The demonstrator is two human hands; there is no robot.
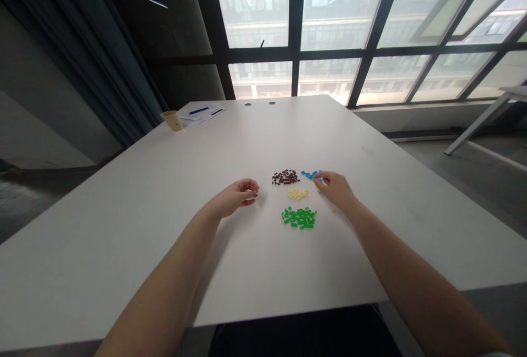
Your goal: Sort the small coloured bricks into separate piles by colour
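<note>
My left hand (236,197) hovers just over the table, left of a pile of dark brown toy bricks (285,177). Its fingers are curled toward the thumb, and a tiny dark spot shows at the fingertips, too small to name. At the right edge of a small pile of blue toy bricks (309,174), my right hand (335,188) has thumb and forefinger drawn together; what lies between them is hidden. Cream bricks (297,193) sit in a patch between the brown and the green bricks (299,217). A single yellow-orange brick (334,210) lies below my right hand.
On the white table (164,225), a paper cup (173,121) stands at the far left edge beside papers (203,115) with a blue pen (198,110). Two dark round discs lie at the far end. Windows rise behind the table; a blue curtain hangs left.
</note>
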